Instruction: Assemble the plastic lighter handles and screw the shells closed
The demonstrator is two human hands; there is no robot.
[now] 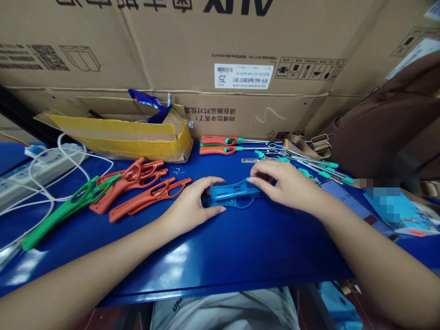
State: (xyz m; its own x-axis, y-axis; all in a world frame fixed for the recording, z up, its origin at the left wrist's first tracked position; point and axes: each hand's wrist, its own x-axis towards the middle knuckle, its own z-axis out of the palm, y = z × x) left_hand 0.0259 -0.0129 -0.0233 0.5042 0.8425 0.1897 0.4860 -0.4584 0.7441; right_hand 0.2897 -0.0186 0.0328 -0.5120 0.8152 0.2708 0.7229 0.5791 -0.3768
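Just above the blue tabletop I hold a blue lighter casing (233, 192), which looks like two handle halves lying partly over each other. My left hand (192, 204) grips its wide end between thumb and fingers. At the other end, by the trigger loop, my right hand (280, 183) pinches the upper half with thumb and fingertips. Left of my hands lie several orange casing halves (137, 201) and a green casing (72, 208). Beyond my hands are orange lighters (220, 150) with metal tubes, next to loose metal rods with green ends (309, 160).
A cut cardboard box with yellow tape (120, 140) stands at the back left, a blue packet (151, 103) in it. A white power strip (44, 172) with cables lies far left. Large cartons (172, 55) wall the back. Right are a phone (354, 206) and a brown bag (381, 119).
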